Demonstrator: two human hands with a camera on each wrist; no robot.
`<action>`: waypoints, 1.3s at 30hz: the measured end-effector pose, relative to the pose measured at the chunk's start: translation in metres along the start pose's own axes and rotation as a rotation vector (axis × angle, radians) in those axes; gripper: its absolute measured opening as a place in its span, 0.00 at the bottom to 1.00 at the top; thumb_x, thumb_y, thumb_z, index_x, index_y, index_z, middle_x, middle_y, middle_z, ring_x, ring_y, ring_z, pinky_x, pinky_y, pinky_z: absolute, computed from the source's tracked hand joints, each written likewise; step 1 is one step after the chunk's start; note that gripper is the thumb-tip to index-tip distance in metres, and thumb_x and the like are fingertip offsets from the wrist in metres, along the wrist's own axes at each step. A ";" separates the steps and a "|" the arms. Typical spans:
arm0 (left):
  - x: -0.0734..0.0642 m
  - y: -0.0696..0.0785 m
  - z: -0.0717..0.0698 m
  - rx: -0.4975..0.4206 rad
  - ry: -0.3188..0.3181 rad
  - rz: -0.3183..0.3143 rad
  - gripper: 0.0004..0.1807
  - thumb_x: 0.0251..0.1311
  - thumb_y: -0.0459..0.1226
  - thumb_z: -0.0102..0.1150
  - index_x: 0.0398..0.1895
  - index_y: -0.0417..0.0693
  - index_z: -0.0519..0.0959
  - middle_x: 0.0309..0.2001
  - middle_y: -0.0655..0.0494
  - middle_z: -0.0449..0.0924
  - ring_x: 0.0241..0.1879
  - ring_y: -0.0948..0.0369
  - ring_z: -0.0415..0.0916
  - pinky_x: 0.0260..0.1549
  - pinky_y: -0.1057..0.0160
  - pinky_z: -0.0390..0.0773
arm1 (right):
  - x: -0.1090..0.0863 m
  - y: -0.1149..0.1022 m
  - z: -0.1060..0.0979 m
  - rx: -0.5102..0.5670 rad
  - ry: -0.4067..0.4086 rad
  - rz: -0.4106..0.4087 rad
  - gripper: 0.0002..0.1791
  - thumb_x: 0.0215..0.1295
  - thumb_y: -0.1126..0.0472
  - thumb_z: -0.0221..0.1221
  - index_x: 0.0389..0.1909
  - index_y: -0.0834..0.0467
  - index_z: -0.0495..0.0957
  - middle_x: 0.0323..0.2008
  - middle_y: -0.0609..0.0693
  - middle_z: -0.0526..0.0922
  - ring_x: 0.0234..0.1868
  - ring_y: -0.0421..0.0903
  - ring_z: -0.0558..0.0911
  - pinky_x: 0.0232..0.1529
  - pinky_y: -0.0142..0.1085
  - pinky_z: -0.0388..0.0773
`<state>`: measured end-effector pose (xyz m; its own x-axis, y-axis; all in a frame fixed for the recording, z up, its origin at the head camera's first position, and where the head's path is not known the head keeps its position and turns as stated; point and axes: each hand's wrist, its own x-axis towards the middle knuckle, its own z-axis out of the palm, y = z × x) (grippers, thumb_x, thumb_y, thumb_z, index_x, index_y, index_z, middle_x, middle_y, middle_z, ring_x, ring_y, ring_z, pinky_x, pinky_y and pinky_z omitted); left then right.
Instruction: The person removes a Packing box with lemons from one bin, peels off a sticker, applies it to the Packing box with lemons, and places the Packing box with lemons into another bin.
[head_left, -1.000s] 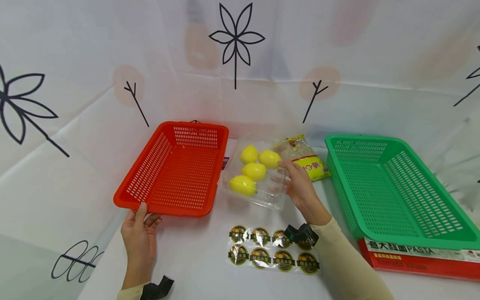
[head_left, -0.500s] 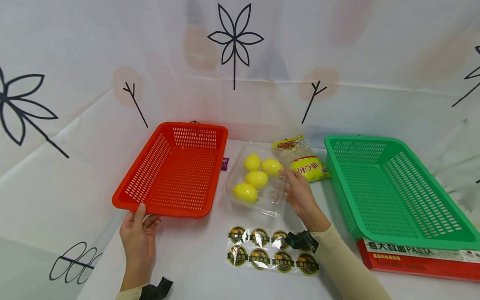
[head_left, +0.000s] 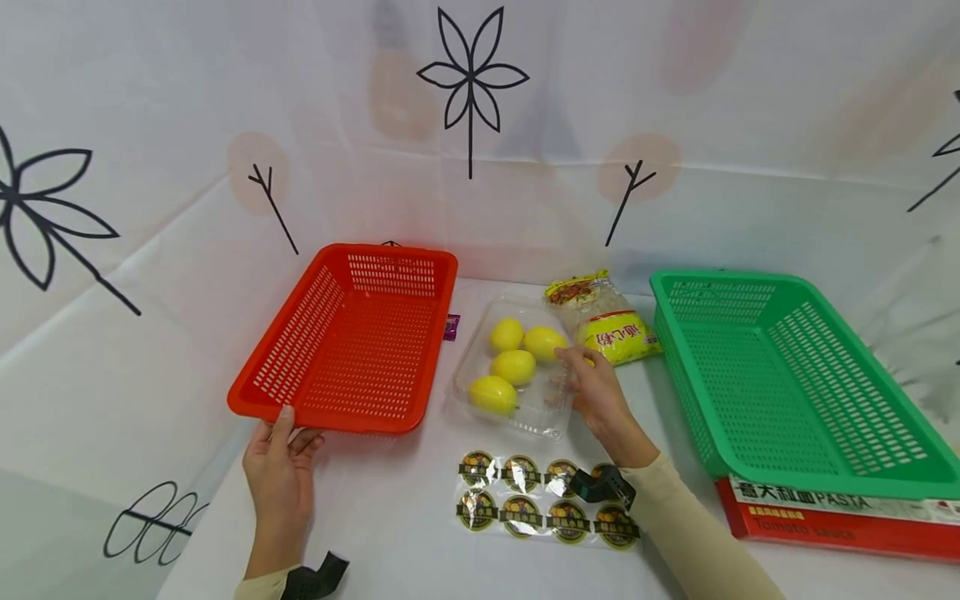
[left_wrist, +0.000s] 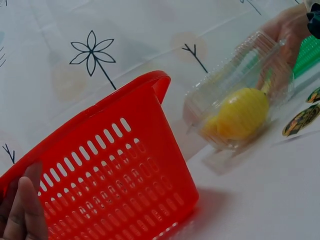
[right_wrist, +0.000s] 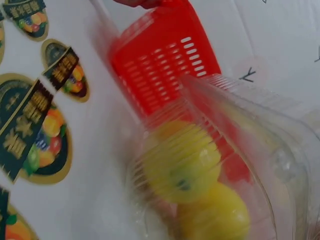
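Note:
My left hand [head_left: 281, 479] grips the near rim of the red plastic basket [head_left: 352, 350], thumb on top and fingers beneath. Nothing lies in that basket. In my right hand [head_left: 600, 396] is the right edge of a clear plastic fruit box [head_left: 543, 417], pinched between thumb and fingers. Several yellow lemons [head_left: 513, 367] show through its walls. The left wrist view has the box [left_wrist: 240, 65] low over the table with lemons [left_wrist: 242, 112] gathered at its bottom. Seen from the right wrist, lemons [right_wrist: 182, 162] press near the ribbed end wall.
Round fruit stickers [head_left: 521, 517] lie on a sheet in front of the box. Behind my right hand is a yellow food bag [head_left: 622, 333]. A green basket [head_left: 810, 392] stands right, above a red pasta box [head_left: 840, 529]. A small purple packet [head_left: 451, 327] peeks out beside the red basket.
My right hand has brought the clear box with the lemons down and slightly toward me, away from the food bag. My left hand and the red basket stay put.

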<state>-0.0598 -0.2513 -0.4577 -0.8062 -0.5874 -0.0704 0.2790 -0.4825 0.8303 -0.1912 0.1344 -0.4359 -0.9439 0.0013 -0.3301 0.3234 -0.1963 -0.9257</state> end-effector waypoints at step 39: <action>-0.055 -0.041 0.075 0.500 -0.913 -0.359 0.29 0.72 0.31 0.54 0.73 0.25 0.64 0.69 0.30 0.70 0.67 0.40 0.72 0.59 0.52 0.78 | 0.011 -0.018 -0.024 -0.390 0.023 -0.040 0.49 0.75 0.43 0.58 0.83 0.59 0.43 0.75 0.67 0.61 0.63 0.63 0.75 0.55 0.47 0.82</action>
<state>-0.0660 -0.1502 -0.4462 -0.9380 0.3351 -0.0885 -0.1255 -0.0904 0.9880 -0.2060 0.1613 -0.4270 -0.9560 0.0244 -0.2925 0.2916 0.1921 -0.9371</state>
